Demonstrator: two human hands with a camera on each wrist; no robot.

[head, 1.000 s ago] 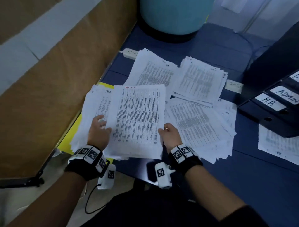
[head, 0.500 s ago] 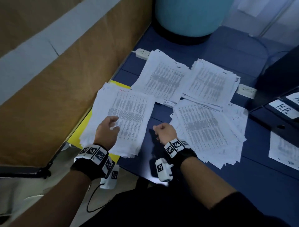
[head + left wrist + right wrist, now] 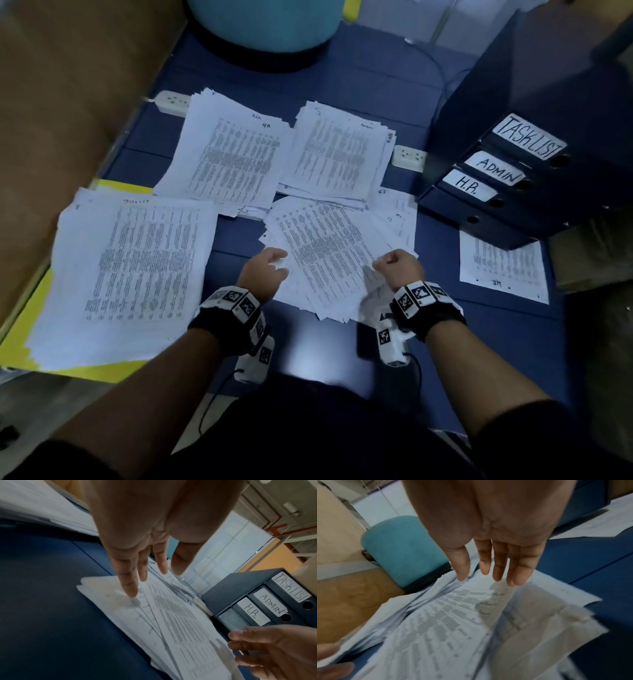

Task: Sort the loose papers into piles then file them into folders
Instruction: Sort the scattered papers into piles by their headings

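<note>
Between the two hands, on the blue table [image 3: 496, 346], lies the fanned, unsorted pile of papers [image 3: 329, 260]. Left hand [image 3: 265, 270] and right hand [image 3: 399, 265] hover at its near corners, fingers extended and relaxed in the wrist views, gripping nothing. Sorting looks to be the step in hand: the tasklist pile [image 3: 130, 274], HR pile [image 3: 226, 161] and admin pile [image 3: 342, 154] lie around it, the labelled folders [image 3: 493, 178] untouched. Next, I judge, one top sheet must be lifted and its heading read.
</note>
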